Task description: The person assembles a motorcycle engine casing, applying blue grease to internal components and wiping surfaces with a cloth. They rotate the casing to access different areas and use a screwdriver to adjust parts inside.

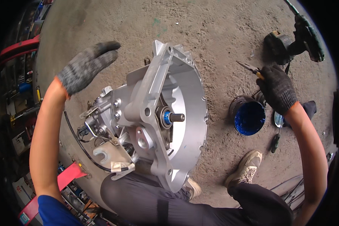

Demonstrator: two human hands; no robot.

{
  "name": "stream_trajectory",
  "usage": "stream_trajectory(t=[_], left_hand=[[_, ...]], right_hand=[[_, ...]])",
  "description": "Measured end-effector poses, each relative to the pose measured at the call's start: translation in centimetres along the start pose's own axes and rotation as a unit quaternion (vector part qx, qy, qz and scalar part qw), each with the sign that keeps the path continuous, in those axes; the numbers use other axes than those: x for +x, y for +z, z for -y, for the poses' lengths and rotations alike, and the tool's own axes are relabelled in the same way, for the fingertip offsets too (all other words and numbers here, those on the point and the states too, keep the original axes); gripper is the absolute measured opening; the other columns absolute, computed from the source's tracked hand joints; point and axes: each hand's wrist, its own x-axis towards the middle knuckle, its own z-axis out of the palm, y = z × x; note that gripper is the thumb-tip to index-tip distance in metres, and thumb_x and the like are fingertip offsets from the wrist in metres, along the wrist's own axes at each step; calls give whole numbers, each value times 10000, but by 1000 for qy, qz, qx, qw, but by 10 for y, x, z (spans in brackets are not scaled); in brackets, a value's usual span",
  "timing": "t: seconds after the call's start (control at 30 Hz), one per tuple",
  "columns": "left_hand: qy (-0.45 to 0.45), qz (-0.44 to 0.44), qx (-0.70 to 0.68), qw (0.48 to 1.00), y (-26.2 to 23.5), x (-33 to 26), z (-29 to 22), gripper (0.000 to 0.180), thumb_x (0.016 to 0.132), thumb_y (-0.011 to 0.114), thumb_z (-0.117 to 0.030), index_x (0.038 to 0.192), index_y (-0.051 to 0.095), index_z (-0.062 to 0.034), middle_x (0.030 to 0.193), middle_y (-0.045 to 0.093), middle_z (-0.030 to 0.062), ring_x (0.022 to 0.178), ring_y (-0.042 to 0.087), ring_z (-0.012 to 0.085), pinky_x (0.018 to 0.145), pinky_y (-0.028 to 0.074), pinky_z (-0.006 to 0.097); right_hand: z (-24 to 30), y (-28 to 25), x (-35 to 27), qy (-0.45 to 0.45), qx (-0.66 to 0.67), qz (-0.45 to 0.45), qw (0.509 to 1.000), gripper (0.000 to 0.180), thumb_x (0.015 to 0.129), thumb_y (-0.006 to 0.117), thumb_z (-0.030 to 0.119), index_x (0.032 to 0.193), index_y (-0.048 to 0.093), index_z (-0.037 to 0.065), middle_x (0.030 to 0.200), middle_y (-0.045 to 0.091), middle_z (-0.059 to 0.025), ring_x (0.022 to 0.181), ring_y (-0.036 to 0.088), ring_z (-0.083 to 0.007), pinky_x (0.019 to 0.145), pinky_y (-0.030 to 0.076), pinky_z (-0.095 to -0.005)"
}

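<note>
A silver gearbox (141, 103) with a wide bell housing stands before me. Its splined shaft (177, 117) points right, with blue grease around the shaft's base. To the left of the housing, my gloved left hand (88, 67) is raised with fingers stretched out, holding nothing and apart from the metal. My gloved right hand (278, 89) grips a pair of needle-nose pliers (248, 68), whose pointed jaws face left. Just below that hand sits an open can of blue grease (249, 117). The pliers' handles are mostly hidden in the glove.
A cordless drill (305, 39) lies on the floor at the far right. Near the can lies a screwdriver (276, 143). A black cable (77, 140) curves along the gearbox's left side. Red metal legs (69, 177) and crowded tool shelves line the left. My shoe (246, 165) is below the can.
</note>
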Motion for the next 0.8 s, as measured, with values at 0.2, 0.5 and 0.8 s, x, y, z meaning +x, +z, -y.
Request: stream_trajectory(t=[0.2,0.5,0.8], left_hand=[[145,-153,111,971,33,-150,-54,464,967,641,-319,1336,619,-39,1320,639,182,1261,584,364,1087,435,475],[-24,-296,32,954,153,-202,-44,501,1000,549,-388,1335,578,-16,1434,509,224,1381,468,411,1159,348,537],[-11,-359,48,932,166,-188,-32,608,969,645,-454,1409,508,-58,1444,469,191,1413,436,412,1167,347,544]], right_hand=[[-19,-26,41,-110,-196,100,969,360,832,727,246,1117,682,31,1166,675,-153,1303,520,-362,1080,443,-484],[129,54,226,-12,661,354,661,538,1043,530,478,1367,641,63,1381,646,-115,1224,618,-211,1045,486,-350],[158,70,252,-305,412,313,800,475,950,665,263,1386,628,77,1293,704,-125,1189,672,-264,1009,526,-388]])
